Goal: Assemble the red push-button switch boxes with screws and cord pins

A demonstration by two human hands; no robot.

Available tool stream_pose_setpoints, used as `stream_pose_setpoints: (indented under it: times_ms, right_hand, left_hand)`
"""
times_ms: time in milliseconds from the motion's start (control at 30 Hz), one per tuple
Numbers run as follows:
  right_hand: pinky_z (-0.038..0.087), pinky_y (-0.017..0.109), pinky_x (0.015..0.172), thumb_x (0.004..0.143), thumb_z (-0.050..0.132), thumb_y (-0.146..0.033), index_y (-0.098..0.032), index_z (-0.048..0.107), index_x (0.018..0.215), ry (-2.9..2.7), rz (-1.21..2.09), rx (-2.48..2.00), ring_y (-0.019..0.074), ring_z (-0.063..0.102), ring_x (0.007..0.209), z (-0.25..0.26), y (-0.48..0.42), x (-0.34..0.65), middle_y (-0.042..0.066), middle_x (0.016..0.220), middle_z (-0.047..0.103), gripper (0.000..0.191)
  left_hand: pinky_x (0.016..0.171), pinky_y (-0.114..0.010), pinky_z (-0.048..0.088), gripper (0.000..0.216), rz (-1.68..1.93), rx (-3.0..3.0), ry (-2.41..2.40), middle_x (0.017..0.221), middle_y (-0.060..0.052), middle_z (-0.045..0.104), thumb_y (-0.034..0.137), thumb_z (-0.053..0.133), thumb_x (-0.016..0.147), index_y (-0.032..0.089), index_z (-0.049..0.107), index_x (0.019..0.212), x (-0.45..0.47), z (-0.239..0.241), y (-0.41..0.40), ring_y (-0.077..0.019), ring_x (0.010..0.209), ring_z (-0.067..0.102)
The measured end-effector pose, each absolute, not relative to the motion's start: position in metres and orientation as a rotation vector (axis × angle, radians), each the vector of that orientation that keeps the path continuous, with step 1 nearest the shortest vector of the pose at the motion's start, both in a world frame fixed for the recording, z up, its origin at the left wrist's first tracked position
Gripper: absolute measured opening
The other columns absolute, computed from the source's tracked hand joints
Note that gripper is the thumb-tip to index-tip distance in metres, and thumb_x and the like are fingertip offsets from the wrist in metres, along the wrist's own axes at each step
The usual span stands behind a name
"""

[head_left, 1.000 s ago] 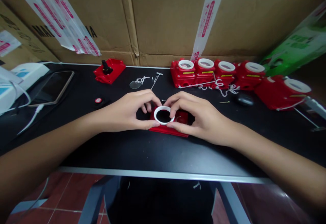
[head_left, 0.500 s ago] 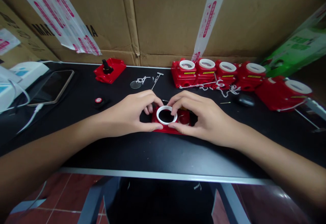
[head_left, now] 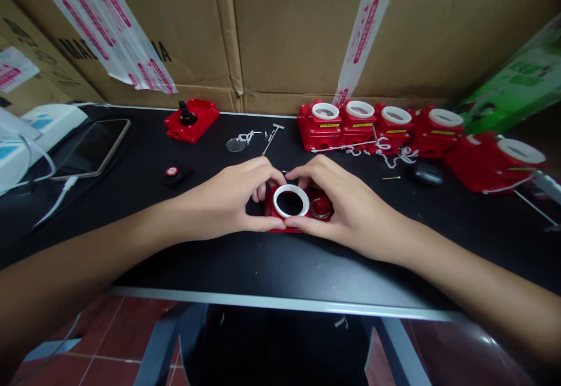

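A small red plastic housing (head_left: 316,206) lies flat on the black table (head_left: 263,257), with a white ring (head_left: 291,200) set on its top around a dark opening. My left hand (head_left: 228,199) grips the housing and ring from the left, thumb along the near edge and fingers curled over the far edge. My right hand (head_left: 346,207) grips them from the right in the same way, fingertips on the ring. A red round button shows on the housing beside the ring.
A row of several red housings with white rings (head_left: 381,126) stands at the back right, with white string among them. A red base plate with a black knob (head_left: 190,119) and a phone (head_left: 92,149) lie at the back left. Cardboard boxes (head_left: 284,29) wall the back.
The housing was tilted up toward me and now lies flatter on the table. Both hands stay on the ring and housing, shifted slightly right and away.
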State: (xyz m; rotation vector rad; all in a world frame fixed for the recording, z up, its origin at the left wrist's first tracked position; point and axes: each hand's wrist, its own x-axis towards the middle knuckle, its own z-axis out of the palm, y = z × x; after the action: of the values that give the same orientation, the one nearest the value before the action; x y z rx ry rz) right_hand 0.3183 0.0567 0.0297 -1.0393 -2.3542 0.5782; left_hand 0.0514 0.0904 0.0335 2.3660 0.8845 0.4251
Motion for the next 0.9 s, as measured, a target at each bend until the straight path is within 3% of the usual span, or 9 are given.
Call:
stream_pose_setpoints:
  times_ms: [300,733,800,900]
  right_hand:
    - [0.057,0.039,0.087,0.096,0.083,-0.047,-0.017,0.073,0.130,-2.353,0.564,-1.014,0.0237,0.067,0.099,0.0329,0.0571,0.3183,0.010,0.117,0.063,0.046]
    - [0.055,0.038,0.078,0.090,0.088,-0.047,-0.017,0.074,0.115,-2.288,0.517,-1.193,0.0237,0.068,0.091,0.0366,0.0506,0.3096,0.007,0.104,0.067,0.041]
    - [0.056,0.039,0.079,0.090,0.088,-0.050,-0.017,0.073,0.113,-2.281,0.506,-1.217,0.0258,0.069,0.094,0.0364,0.0501,0.3094,0.009,0.106,0.067,0.043]
    - [0.058,0.044,0.090,0.089,0.088,-0.060,-0.017,0.069,0.127,-2.303,0.512,-1.125,0.0303,0.068,0.109,0.0380,0.0509,0.3133,0.013,0.121,0.066,0.061]
  left_hand:
    - [0.084,-0.033,0.058,0.048,0.417,2.342,0.929,0.110,-0.001,0.069,0.052,0.089,0.088,0.024,0.067,0.119,0.0501,0.0345,0.0901,-0.0180,0.092,0.068]
    - [0.082,-0.034,0.058,0.048,0.410,2.318,0.907,0.113,-0.002,0.068,0.053,0.089,0.088,0.024,0.069,0.121,0.0505,0.0341,0.0902,-0.0178,0.091,0.067]
    - [0.082,-0.034,0.058,0.048,0.411,2.319,0.906,0.112,-0.002,0.067,0.053,0.089,0.087,0.025,0.070,0.122,0.0502,0.0337,0.0907,-0.0179,0.091,0.067]
    - [0.083,-0.033,0.058,0.046,0.424,2.322,0.899,0.113,-0.002,0.067,0.051,0.089,0.088,0.025,0.070,0.121,0.0504,0.0335,0.0910,-0.0176,0.092,0.067]
